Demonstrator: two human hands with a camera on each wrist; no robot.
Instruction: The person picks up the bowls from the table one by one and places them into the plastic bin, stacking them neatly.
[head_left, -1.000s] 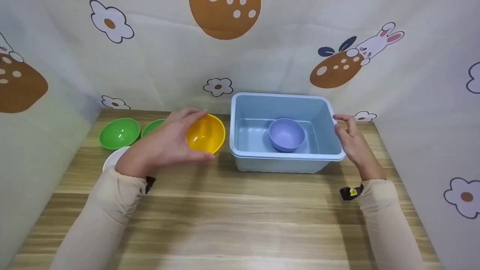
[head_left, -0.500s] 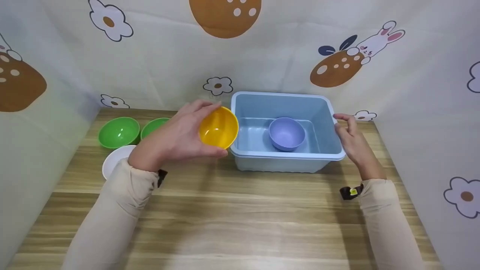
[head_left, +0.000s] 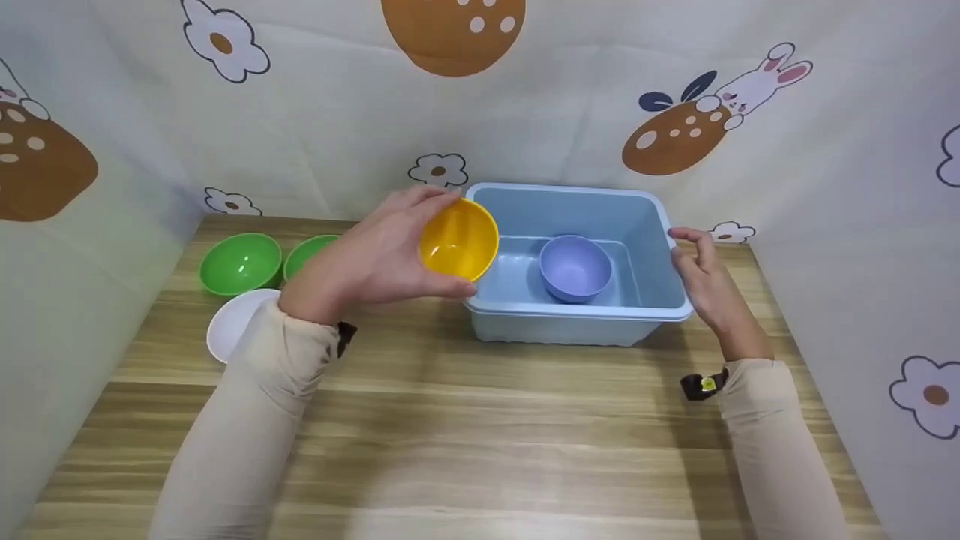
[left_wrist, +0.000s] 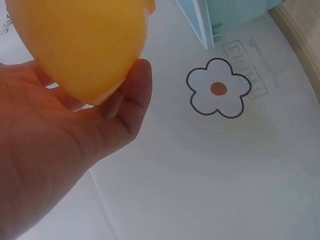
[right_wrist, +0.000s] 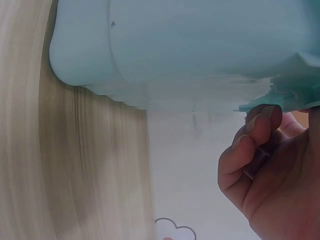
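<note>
My left hand (head_left: 382,251) grips a yellow bowl (head_left: 461,244) from its left side, thumb at the near rim and fingers at the far rim. The bowl is tilted and overlaps the left rim of a light blue plastic bin (head_left: 577,309) in the head view. From the left wrist view, the bowl's outer side (left_wrist: 85,45) sits above the curled fingers. A purple bowl (head_left: 575,268) stands upright inside the bin. On the bin's right rim, my right hand (head_left: 705,281) holds on; the right wrist view shows its curled fingers (right_wrist: 237,152) under the rim.
Two green bowls stand at the back left, one in full view (head_left: 241,264) and another (head_left: 304,253) partly behind the left hand. A white bowl (head_left: 236,326) lies nearer, partly covered by the left sleeve. A patterned cloth wall (head_left: 337,112) rises behind the wooden table (head_left: 480,435).
My left hand has carried the yellow bowl right and upward in view, from beside the bin to over its left rim. The right hand and the bin have stayed in place.
</note>
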